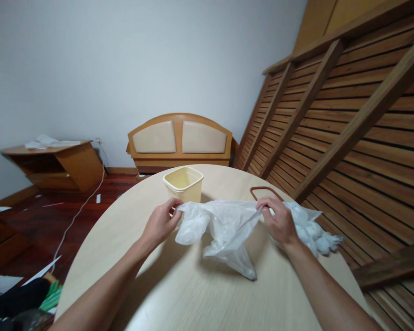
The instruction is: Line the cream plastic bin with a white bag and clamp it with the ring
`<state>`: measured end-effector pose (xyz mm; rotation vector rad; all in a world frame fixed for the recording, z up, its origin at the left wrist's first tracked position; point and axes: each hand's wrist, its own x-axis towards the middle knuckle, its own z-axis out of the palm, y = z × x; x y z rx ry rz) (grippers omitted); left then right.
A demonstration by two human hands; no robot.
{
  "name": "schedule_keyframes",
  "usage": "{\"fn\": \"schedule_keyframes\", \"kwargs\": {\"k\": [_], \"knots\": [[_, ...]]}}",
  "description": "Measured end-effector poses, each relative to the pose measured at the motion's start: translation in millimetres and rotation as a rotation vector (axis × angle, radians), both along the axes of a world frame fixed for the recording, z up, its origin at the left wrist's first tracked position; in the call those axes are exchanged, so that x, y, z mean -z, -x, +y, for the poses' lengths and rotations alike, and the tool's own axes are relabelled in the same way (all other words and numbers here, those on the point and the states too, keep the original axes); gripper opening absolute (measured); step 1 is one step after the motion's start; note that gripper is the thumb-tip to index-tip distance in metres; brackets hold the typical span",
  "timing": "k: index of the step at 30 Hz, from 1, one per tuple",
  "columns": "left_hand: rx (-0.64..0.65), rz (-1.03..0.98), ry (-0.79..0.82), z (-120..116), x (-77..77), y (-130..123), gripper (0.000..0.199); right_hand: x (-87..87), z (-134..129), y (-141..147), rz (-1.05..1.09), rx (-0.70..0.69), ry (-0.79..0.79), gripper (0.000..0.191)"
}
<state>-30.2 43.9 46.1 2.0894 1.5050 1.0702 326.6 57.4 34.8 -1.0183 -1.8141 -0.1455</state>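
A thin white plastic bag (227,225) is stretched between my two hands above the round table. My left hand (163,218) pinches its left end, where the plastic is bunched. The other top edge is pinched by my right hand (278,218), and a corner hangs down toward the tabletop. Just behind the bag stands a pale yellow square bin (183,180), its open top facing up and its lower front partly covered by the bag. A brown rectangular ring (266,188) lies beyond my right hand. Crumpled whitish plastic bags (312,232) sit to the right of that hand, partly hidden by it.
The round light wood table (179,294) fills the foreground. Slatted wooden panels (331,124) lean along the right side. A headboard (179,138) stands against the wall. At left are a low cabinet (84,168), a white cable (76,216) and papers on the dark floor.
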Motion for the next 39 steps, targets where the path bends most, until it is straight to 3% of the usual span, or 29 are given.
{"fn": "schedule_keyframes", "kwargs": {"k": [7, 12, 14, 16, 18, 21, 23, 27, 31, 33, 35, 39], "knots": [[0.091, -0.02, 0.044, -1, -4.0, 1, 0.034, -13.4, -7, -5, 0.029, 0.034, -0.072, 0.029], [0.003, 0.04, -0.217, -23, -19.5, -18, 0.024, -16.1, -32, 42, -0.115, -0.069, 0.042, 0.009], [-0.043, 0.146, -0.241, -37, -22.5, -28, 0.023, -11.8, -42, 63, -0.207, -0.111, 0.143, 0.029], [-0.045, 0.248, -0.207, -49, -20.6, -37, 0.045, -8.5, -51, 78, -0.253, -0.115, 0.229, 0.049], [-0.042, 0.346, -0.171, -58, -15.1, -42, 0.069, -9.4, -57, 83, -0.273, -0.128, 0.289, 0.054], [-0.015, 0.468, -0.117, -64, -7.2, -45, 0.087, -18.1, -60, 75, -0.358, -0.253, 0.404, 0.048], [-0.014, 0.543, -0.079, -65, -6.2, -45, 0.085, -23.7, -60, 64, -0.445, -0.349, 0.495, 0.045], [-0.112, 0.714, 0.016, -62, -13.1, -42, 0.057, -23.6, -57, 48, -0.568, -0.405, 0.625, 0.037], [-0.162, 0.809, 0.118, -59, -22.3, -38, 0.033, -21.6, -55, 45, -0.601, -0.373, 0.659, 0.012], [-0.178, 0.838, 0.205, -60, -26.4, -39, 0.029, -24.5, -54, 44, -0.601, -0.37, 0.657, 0.009], [-0.174, 0.871, 0.282, -63, -29.1, -43, 0.037, -28.1, -50, 41, -0.562, -0.371, 0.632, 0.012], [-0.109, 0.893, 0.341, -66, -24.2, -52, 0.076, -29.6, -41, 31, -0.388, -0.321, 0.516, 0.023]]}}
